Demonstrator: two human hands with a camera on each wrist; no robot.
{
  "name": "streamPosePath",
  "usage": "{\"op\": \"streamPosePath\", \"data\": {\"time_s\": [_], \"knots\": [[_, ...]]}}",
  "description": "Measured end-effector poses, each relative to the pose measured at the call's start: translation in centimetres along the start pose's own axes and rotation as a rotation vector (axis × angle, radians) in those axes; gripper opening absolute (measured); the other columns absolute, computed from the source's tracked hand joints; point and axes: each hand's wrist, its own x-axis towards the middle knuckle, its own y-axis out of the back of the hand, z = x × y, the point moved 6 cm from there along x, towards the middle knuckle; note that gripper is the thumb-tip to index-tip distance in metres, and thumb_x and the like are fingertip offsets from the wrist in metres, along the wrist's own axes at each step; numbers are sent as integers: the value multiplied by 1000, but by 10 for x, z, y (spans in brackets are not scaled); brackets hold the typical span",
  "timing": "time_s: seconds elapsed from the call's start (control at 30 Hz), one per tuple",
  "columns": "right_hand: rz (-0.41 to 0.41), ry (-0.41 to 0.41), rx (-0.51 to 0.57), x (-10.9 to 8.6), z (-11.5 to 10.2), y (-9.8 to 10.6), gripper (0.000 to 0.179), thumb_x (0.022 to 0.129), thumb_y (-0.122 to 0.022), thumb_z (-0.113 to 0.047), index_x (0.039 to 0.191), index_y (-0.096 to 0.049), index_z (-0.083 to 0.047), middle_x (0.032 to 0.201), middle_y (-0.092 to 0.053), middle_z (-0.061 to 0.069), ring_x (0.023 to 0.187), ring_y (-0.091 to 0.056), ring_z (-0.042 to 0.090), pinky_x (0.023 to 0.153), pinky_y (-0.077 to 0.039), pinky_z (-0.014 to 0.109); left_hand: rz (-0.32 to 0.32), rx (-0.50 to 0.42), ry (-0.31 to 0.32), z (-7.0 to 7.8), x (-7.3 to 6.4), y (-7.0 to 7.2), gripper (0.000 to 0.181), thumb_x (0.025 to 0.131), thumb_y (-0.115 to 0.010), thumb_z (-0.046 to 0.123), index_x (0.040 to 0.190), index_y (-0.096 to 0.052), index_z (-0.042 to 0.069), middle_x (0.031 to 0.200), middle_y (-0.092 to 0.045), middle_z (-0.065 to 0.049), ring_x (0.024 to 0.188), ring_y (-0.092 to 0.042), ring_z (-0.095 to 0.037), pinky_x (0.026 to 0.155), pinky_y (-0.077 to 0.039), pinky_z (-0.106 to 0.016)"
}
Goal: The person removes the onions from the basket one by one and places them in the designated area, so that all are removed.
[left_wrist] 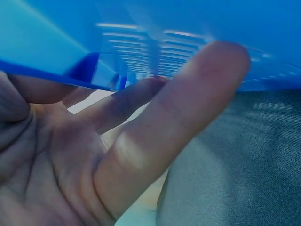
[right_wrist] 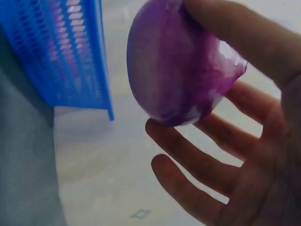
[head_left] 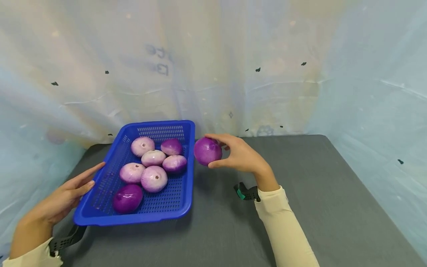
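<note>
The right hand holds a purple onion just right of the blue basket, thumb and fingers clamped on its sides; this grip probably suits a smooth, round thing that could roll. In the right wrist view two lower fingers stay off it. The left hand lies at the basket's left rim, its fingers extended and touching rather than wrapped around; that grip seems meant to steady the basket. Seven more onions sit inside, mostly toward the middle and far end, perhaps kept together by the raised walls.

The basket's right wall stands between the held onion and those inside. Basket and hands are over the left and middle of the grey desk. A pale patterned sheet hangs along the far side, and black straps circle both wrists.
</note>
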Motion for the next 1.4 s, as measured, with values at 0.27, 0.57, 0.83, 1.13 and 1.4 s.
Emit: {"op": "streamPosePath", "data": {"time_s": [0.27, 0.57, 0.83, 1.13, 1.4], "knots": [[39, -125, -113, 14, 31, 2, 81, 80, -84, -36, 150, -45, -24, 136, -57, 0, 117, -57, 19, 97, -51, 42, 32, 32, -2, 3, -1, 3, 60, 110, -21, 10, 160, -1, 36, 133, -62, 19, 111, -70, -18, 83, -60, -40], [23, -168, -121, 28, 76, -13, 83, 81, -83, -37, 152, -42, -23, 144, -52, 5, 126, -53, 25, 103, -48, 48, 72, 130, 13, 1, -9, 6, 67, 108, -29, 3, 161, 1, 32, 140, -46, 33, 118, -64, -4, 85, -60, -39], [5, -252, -210, 26, 98, -23, 84, 81, -83, -38, 152, -42, -24, 151, -47, 9, 133, -50, 31, 104, -45, 54, 96, 202, 33, -6, -6, 4, 69, 107, -34, 3, 160, 1, 30, 137, -42, 37, 118, -60, 4, 86, -59, -32], [4, -280, -213, 23, 109, -29, 83, 81, -82, -39, 152, -42, -25, 151, -47, 9, 132, -51, 33, 103, -45, 56, 83, 141, 56, -11, -7, 1, 68, 107, -32, 4, 160, 1, 32, 136, -47, 36, 117, -62, 0, 87, -59, -36], [-2, -301, -219, 24, 115, -35, 82, 82, -81, -38, 152, -42, -22, 150, -49, 11, 133, -51, 33, 104, -45, 56, 52, 64, 33, -9, -8, 0, 66, 108, -28, 3, 160, 1, 33, 138, -50, 31, 118, -64, -7, 87, -59, -41]]}}
